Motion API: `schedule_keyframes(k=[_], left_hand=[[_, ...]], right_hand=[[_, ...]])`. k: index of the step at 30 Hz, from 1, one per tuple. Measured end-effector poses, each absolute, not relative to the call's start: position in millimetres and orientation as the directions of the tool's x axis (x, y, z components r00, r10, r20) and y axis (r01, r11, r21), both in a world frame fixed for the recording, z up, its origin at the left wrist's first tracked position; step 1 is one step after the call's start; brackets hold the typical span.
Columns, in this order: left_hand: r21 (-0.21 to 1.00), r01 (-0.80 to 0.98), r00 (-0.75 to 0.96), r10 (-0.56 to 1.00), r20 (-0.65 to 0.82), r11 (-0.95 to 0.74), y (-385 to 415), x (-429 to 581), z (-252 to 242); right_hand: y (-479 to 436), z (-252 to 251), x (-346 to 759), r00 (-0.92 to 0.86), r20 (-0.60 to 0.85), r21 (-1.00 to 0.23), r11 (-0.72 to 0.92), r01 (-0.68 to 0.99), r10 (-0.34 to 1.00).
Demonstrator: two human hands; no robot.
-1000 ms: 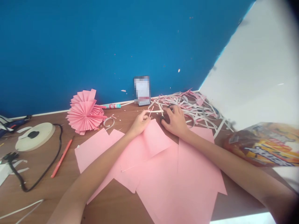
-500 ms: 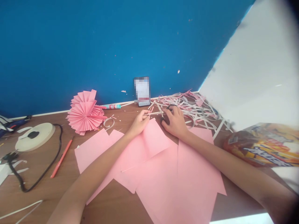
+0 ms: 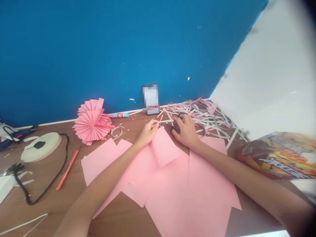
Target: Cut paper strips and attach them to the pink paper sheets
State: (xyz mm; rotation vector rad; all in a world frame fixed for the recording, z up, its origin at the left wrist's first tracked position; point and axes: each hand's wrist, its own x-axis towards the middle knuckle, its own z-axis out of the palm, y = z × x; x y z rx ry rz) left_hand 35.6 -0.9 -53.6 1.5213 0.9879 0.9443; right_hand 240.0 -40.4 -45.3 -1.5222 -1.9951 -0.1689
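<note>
My left hand (image 3: 148,132) pinches the upper edge of a small pink paper sheet (image 3: 166,149), which tilts up over other pink paper. Beside its fingertips are the blades of a pair of scissors (image 3: 167,121), pointing left and looking nearly closed. My right hand (image 3: 185,132) is closed round the scissors' black handles, with the fingers partly hiding them. A thin pink paper strip (image 3: 161,117) sticks up by the blades. Large pink paper sheets (image 3: 190,204) lie overlapping under both forearms.
Pink folded paper rosettes (image 3: 92,125) and a light-blue tube (image 3: 120,115) stand at the left. A phone (image 3: 151,98) leans on the blue wall. White and pink paper strips (image 3: 197,113) are heaped behind my right hand. A red pen (image 3: 67,169), a black cord (image 3: 64,158) and a snack bag (image 3: 278,156) lie around.
The view has shifted slightly, so everything sits a little lower and to the right. The scissor blades look closer together, and less of the pink strip shows by my left fingertips.
</note>
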Motion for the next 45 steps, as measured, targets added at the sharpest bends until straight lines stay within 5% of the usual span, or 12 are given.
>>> schedule_keyframes(k=[25, 37, 45], left_hand=[[0.992, 0.048, 0.235, 0.967, 0.099, -0.113, -0.9, 34.7, -58.0], [0.931, 0.298, 0.258, 0.957, 0.132, -0.209, -3.7, 35.0, -56.4], [0.980, 0.131, 0.231, 0.966, 0.115, -0.148, -1.4, 33.2, -53.8]], right_hand=[[-39.6, -48.5, 241.5, -0.014, 0.508, -0.203, 0.136, 0.970, 0.861], [-39.7, -48.7, 241.3, -0.064, 0.498, -0.182, 0.176, 0.967, 0.865], [-39.6, -48.5, 241.7, -0.058, 0.480, -0.195, 0.170, 0.966, 0.876]])
